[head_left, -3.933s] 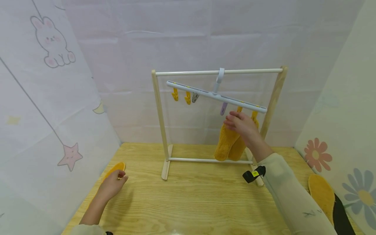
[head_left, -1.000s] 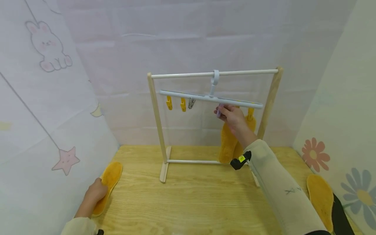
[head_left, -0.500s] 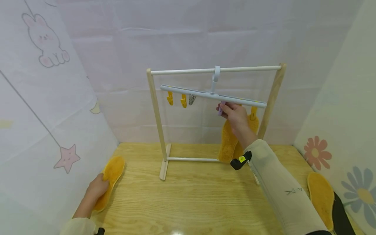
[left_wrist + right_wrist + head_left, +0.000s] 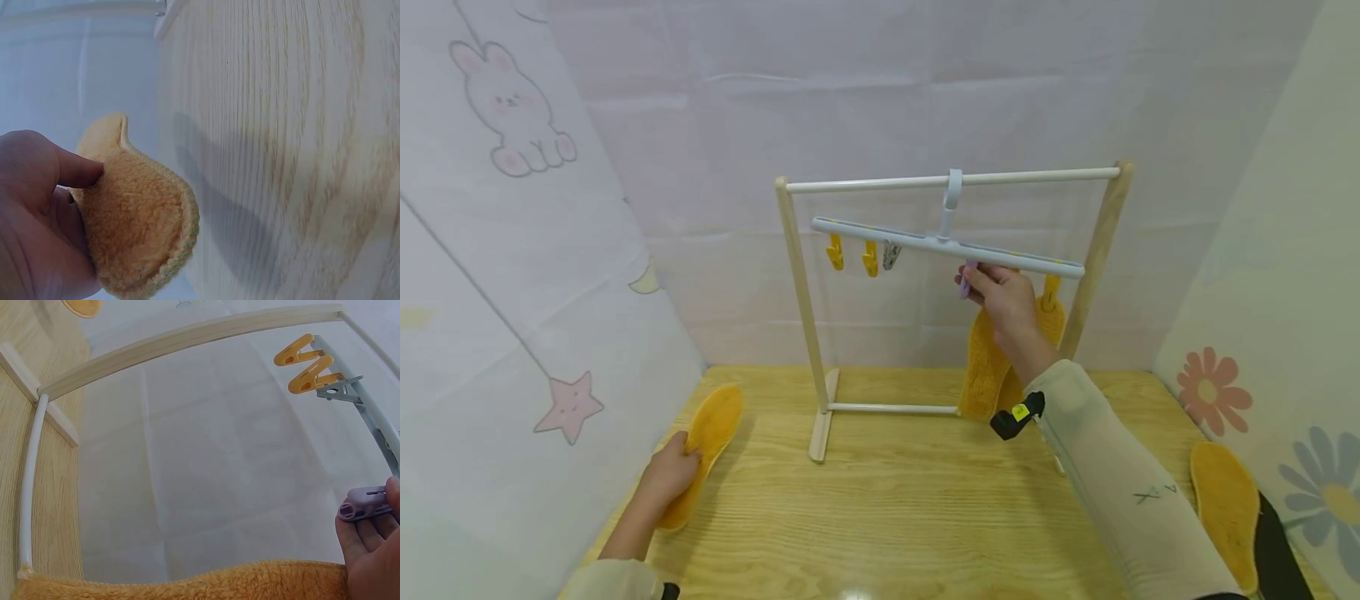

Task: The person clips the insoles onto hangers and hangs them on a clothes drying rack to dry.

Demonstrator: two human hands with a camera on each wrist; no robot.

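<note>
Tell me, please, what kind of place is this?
Probably a small staged booth, not a real laundry room: a wooden table walled by cartoon-printed sheets, with a small drying rack and its clip hanger holding fleecy insoles.

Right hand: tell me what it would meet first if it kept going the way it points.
The right hand already pinches the purple clip; straight on, up and left, comes the hanger bar, probably, as depth is unclear.
</note>
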